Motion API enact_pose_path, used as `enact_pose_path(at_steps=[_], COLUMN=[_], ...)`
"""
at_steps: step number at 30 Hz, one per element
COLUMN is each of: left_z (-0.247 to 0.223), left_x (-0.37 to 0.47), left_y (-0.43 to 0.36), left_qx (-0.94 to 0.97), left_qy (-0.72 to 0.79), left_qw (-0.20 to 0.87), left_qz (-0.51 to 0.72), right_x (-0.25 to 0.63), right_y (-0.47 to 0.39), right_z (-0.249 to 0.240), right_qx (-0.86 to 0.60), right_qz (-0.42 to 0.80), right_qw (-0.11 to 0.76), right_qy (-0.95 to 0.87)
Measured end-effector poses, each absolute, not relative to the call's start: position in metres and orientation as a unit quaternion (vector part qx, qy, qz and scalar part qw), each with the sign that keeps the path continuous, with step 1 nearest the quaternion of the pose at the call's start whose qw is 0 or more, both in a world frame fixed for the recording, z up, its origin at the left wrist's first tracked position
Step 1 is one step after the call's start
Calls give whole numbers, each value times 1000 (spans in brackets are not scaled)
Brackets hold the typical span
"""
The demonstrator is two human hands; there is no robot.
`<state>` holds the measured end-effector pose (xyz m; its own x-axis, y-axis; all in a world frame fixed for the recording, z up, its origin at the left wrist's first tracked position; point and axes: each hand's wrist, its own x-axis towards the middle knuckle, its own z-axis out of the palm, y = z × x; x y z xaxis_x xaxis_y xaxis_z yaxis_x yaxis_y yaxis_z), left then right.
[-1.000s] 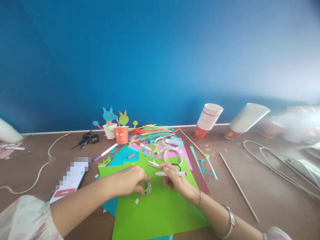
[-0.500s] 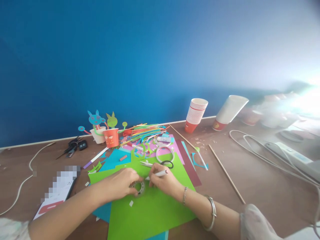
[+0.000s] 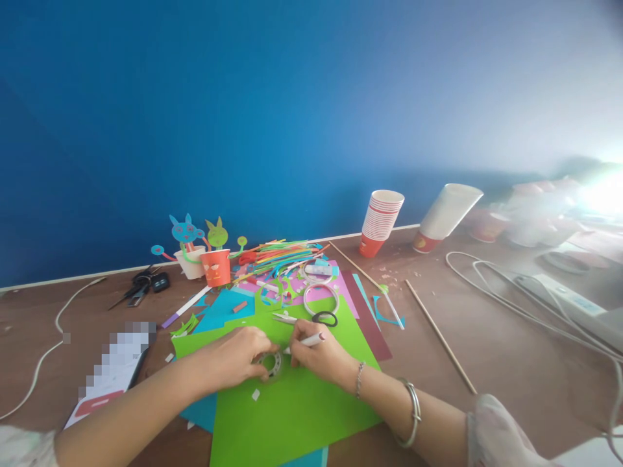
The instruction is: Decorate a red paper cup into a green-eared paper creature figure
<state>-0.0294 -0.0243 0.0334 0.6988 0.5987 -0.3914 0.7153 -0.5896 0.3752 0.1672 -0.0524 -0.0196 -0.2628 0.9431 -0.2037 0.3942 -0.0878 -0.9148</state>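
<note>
You hold the ring (image 3: 278,364) on the green sheet (image 3: 292,415) with your left grip (image 3: 237,357) and a pen (image 3: 312,339) in your right grip (image 3: 318,355).

Your left grip is closed on the ring, thumb and fingers at its left side; your right grip is closed around the pen, its tip just beside the ring's right side, though you cannot tell whether it touches the sheet. Scissors (image 3: 286,318) lie on the sheet's far part, the black handle near your right grip. Beyond the sheet is a pile of straws (image 3: 287,256); beyond it to the left, a red cup (image 3: 217,268) and a white cup (image 3: 191,263) stand with paper faces. Left of the sheet is a phone (image 3: 121,363); right of it, a stick (image 3: 440,337) lies on the surface (image 3: 535,389).
</note>
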Motion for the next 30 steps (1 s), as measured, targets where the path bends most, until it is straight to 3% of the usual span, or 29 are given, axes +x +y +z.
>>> enact_pose_path(at_steps=[30], left_z=[33], left_x=[-31], left_y=[-24], left_qx=[911], left_qy=[318], left_qw=[261], left_qz=[-30], right_x=[151], right_y=[-103], right_z=[-18], right_qx=[-552], right_qz=[380], right_qw=[275], right_qy=[-689])
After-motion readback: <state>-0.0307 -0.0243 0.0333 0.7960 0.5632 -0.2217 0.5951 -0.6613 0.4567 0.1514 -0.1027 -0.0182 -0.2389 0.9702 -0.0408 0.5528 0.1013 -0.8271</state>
